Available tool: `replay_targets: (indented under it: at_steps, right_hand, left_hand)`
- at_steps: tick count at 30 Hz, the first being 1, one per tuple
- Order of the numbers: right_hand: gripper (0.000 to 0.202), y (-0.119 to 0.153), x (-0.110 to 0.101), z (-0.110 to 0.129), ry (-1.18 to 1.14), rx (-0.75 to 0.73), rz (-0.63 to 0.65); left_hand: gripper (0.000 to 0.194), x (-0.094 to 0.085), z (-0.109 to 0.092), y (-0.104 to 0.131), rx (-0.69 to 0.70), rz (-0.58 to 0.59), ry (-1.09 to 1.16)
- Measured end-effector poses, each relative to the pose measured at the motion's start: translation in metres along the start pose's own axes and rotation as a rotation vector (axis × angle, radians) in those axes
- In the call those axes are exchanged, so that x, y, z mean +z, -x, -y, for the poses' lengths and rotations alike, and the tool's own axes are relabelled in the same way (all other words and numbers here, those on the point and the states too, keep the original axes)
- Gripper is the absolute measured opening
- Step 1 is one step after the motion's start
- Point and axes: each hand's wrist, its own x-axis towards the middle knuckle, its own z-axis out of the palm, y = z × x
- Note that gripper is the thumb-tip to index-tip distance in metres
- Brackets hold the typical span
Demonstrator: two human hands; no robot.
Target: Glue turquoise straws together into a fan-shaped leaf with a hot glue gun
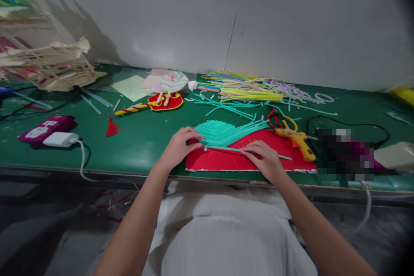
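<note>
A red board (pixel 223 163) lies at the front edge of the green table. On its upper left sits a turquoise leaf-like shape (pixel 215 131) made of pipe cleaners laid side by side, their loose ends fanning right. One turquoise pipe cleaner (pixel 226 148) runs along the lower edge of this shape. My left hand (pixel 183 144) pinches its left end against the shape. My right hand (pixel 262 159) pinches the same strand farther along, and its free end sticks out to the right. A yellow glue gun (pixel 296 138) lies on the board's right side, beside scissors (pixel 274 118).
Bundles of coloured pipe cleaners (pixel 246 88) lie along the back wall. A finished-looking tasselled ornament (pixel 166 101) rests behind my left hand. A purple power strip (pixel 48 129) with a white plug stands left, its cable hanging over the table edge. A stick-framed model (pixel 48 64) stands far left.
</note>
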Motion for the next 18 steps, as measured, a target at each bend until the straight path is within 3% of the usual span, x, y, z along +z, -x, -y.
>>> replay_targets:
  at_steps: [12, 18]
  right_hand:
    - [0.015, -0.003, -0.004, 0.003, 0.125, -0.046, 0.124]
    - [0.017, -0.013, -0.007, 0.017, 0.226, 0.025, 0.156]
  left_hand:
    - [0.01, 0.007, 0.002, -0.002, 0.072, 0.078, -0.105]
    - [0.009, 0.008, 0.004, -0.002, 0.089, 0.065, -0.108]
